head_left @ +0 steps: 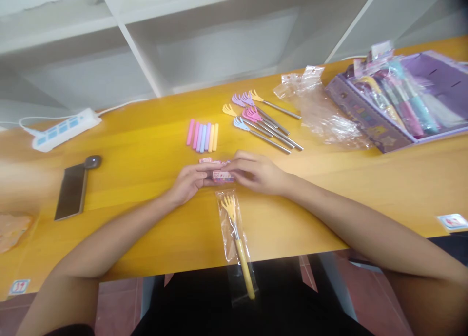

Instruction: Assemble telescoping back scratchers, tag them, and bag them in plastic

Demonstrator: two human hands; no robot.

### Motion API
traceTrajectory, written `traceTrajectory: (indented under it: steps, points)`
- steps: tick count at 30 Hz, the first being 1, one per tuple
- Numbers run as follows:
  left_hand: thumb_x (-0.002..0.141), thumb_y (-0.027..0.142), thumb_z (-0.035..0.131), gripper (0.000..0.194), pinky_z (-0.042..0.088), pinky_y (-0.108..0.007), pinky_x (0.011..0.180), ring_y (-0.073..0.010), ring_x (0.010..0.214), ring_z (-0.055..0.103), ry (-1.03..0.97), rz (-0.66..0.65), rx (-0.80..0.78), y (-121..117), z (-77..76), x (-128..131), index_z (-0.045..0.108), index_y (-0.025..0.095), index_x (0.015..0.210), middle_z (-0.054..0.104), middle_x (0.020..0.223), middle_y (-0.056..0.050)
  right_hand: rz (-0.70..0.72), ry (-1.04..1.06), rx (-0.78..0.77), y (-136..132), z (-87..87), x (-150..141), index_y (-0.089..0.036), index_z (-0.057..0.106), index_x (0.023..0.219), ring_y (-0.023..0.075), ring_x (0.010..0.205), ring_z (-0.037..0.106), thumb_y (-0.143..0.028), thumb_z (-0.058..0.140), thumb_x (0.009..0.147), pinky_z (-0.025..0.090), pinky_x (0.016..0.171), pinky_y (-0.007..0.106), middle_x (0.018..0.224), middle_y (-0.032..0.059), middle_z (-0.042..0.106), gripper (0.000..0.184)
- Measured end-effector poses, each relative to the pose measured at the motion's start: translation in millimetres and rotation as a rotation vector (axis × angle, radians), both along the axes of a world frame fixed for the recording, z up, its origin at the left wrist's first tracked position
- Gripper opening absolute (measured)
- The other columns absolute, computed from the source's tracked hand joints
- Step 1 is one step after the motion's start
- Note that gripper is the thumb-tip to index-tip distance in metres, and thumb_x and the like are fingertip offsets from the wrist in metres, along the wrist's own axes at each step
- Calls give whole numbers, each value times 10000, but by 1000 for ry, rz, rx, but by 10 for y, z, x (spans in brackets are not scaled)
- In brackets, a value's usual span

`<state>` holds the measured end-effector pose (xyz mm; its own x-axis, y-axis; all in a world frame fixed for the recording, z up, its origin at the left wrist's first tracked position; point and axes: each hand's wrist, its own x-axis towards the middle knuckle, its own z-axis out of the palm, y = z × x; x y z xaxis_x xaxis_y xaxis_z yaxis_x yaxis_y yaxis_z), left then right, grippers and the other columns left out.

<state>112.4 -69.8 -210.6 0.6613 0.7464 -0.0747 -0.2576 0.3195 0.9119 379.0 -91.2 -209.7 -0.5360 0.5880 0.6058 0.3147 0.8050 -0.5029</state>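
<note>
Between my hands is a small pink printed card. My left hand grips its left side, fingers pressed together. My right hand pinches the card's right end. More pink printed cards show just behind the fingers, partly hidden. Below my hands, a yellow back scratcher lies in a clear plastic bag, its handle reaching past the table's front edge. Beyond my hands are several pastel handles in a row and several hand-shaped scratcher heads on metal rods.
At the right, a purple box holds bagged back scratchers, with clear plastic bags heaped beside it. A white power strip, a phone and a small dark round object are at the left. White shelving stands behind the table.
</note>
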Motion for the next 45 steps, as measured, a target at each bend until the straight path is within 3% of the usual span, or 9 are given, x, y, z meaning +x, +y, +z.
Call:
traceTrajectory:
  steps: [6, 15, 29, 34, 38, 41, 45]
  points:
    - [894, 322, 773, 409, 608, -556, 1122, -378, 1339, 723, 10, -27, 27, 11, -32, -22, 856, 154, 1257, 769, 1423, -194, 12, 13, -1, -4, -4, -7, -202, 719, 1288, 123, 869, 650, -136, 607, 1060, 533, 756, 253, 1009, 42, 667, 263]
    - [888, 287, 762, 385, 583, -516, 1149, -362, 1300, 754, 15, -34, 19, 8, 0, -17, 868, 152, 1233, 799, 1365, -188, 32, -72, -11, -9, -38, 4, -215, 744, 1196, 119, 846, 635, -147, 599, 1049, 536, 764, 263, 1045, 48, 680, 218]
    - [897, 313, 786, 385, 599, -506, 1132, -348, 1292, 759, 22, -56, 49, -13, -4, -30, 864, 179, 1249, 802, 1364, -175, 37, -236, 31, -34, 29, 16, -211, 734, 1269, 157, 898, 564, -272, 605, 1079, 527, 759, 304, 1113, 85, 561, 238]
    - [896, 320, 797, 392, 596, -519, 1134, -363, 1311, 750, 20, -39, 50, -12, 12, -22, 859, 173, 1254, 798, 1371, -183, 8, -104, -12, -20, -12, -1, -232, 680, 1316, 190, 1055, 629, -247, 647, 1062, 581, 878, 344, 1253, 116, 572, 256]
    - [914, 358, 802, 391, 590, -520, 1146, -377, 1349, 727, 30, -64, 81, -20, 32, -16, 856, 162, 1248, 784, 1390, -194, -46, 19, -175, 10, -63, -23, -216, 584, 1413, 140, 865, 641, -301, 725, 1041, 562, 761, 278, 1087, 57, 672, 407]
    - [935, 377, 810, 360, 598, -504, 1136, -353, 1338, 734, 32, -52, 119, -25, 17, -25, 856, 200, 1246, 781, 1403, -169, -17, 45, -161, 27, -73, -27, -205, 661, 1247, 106, 768, 606, -287, 695, 1066, 512, 692, 239, 935, 13, 659, 201]
    - [953, 390, 828, 438, 600, -472, 1123, -326, 1343, 732, 39, -35, 153, -20, -36, -41, 796, 269, 1373, 777, 1413, -143, -6, 91, -88, 4, -21, -26, -208, 707, 1151, 110, 805, 624, -260, 676, 1078, 522, 719, 255, 966, 30, 683, 95]
